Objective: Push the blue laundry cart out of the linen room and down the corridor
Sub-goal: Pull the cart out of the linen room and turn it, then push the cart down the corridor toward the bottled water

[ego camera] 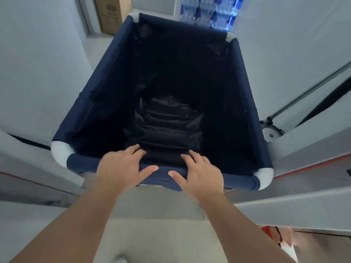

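The blue laundry cart (83, 162) fills the middle of the head view, a deep navy fabric bin with white rounded corner pieces. A dark bag or bundle (167, 128) lies at its bottom. My left hand (121, 168) and my right hand (201, 171) both rest on the cart's near rim, side by side, fingers draped over the inner edge and thumbs on the outer face. The cart stands between two grey door jambs, its far end pointing ahead.
Grey walls (38, 63) close in on both sides. A door with a metal closer arm (303, 92) is at the right. A cardboard box (112, 14) and stacked water-bottle packs (210, 12) stand beyond the cart's far end. Pale floor lies beneath my arms.
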Action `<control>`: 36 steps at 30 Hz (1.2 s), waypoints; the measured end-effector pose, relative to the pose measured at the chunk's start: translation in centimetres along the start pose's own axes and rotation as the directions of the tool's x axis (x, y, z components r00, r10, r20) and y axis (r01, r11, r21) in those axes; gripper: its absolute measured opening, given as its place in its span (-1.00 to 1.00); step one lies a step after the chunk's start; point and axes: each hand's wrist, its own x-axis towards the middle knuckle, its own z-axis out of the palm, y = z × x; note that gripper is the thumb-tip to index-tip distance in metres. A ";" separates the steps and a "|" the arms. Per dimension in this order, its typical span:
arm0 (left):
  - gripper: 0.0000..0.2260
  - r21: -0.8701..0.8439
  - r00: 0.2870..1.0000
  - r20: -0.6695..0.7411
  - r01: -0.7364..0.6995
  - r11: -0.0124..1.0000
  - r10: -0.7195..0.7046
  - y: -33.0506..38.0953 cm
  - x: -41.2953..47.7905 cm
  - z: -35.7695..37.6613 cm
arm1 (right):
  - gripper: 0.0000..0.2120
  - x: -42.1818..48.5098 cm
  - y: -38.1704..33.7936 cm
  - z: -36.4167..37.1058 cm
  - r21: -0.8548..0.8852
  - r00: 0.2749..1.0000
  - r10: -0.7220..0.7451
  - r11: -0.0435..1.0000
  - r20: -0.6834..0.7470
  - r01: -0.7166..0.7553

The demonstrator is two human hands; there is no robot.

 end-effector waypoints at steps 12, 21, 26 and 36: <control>-0.32 0.006 0.997 0.008 -0.076 0.997 0.076 -3.0 16.1 -0.3 | -0.16 14.4 2.6 -1.6 -0.004 0.995 0.100 0.995 0.010 -0.100; -0.37 0.044 0.989 -0.009 -0.144 0.989 0.145 -5.0 28.9 -0.3 | -0.12 25.7 5.1 -2.0 0.039 0.985 0.169 0.985 -0.032 -0.168; -0.27 0.012 0.988 0.055 -0.143 0.990 0.142 -6.1 36.1 -0.2 | -0.16 31.9 6.7 -2.6 0.049 0.981 0.192 0.980 -0.023 -0.191; -0.26 -0.014 0.982 0.089 -0.169 0.986 0.169 -7.4 48.8 -0.2 | -0.17 42.5 10.0 -4.1 0.042 0.972 0.233 0.971 0.028 -0.234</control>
